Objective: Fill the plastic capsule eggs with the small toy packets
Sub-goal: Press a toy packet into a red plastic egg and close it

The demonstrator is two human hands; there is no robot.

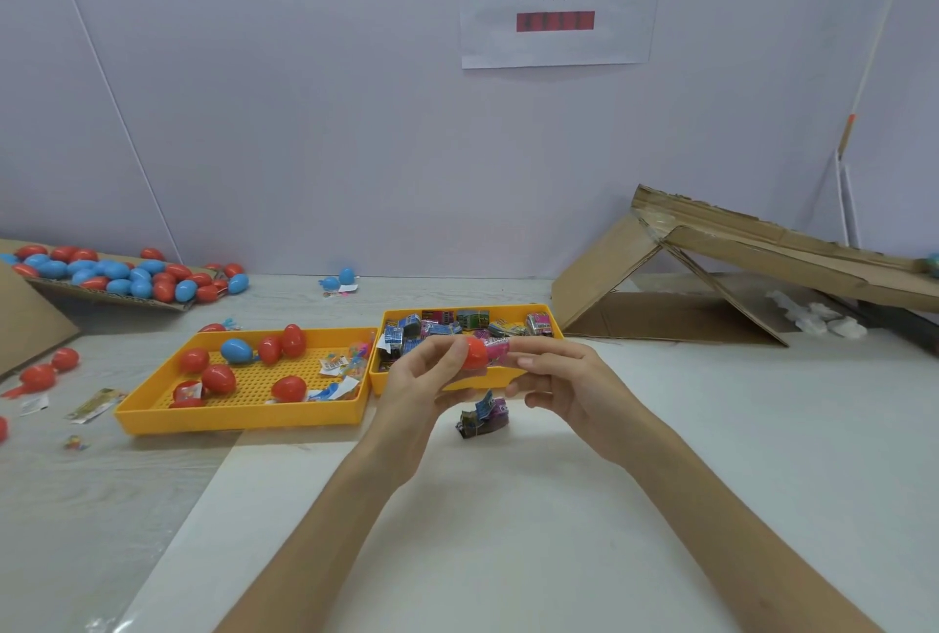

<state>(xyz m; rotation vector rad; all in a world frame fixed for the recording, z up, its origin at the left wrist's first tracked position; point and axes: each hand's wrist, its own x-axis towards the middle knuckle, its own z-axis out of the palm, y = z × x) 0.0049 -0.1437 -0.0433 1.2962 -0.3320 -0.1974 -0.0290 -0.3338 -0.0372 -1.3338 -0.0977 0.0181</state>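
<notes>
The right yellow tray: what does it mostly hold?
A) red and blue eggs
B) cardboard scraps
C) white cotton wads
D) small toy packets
D: the right tray is heaped with small printed packets, while the eggs lie in the left tray.

Your fingers [443,357] hide part of the red egg [475,353] and the pink packet [497,347]. The red bar [555,21] on the sign [559,48] is too blurry for you to read.
</notes>
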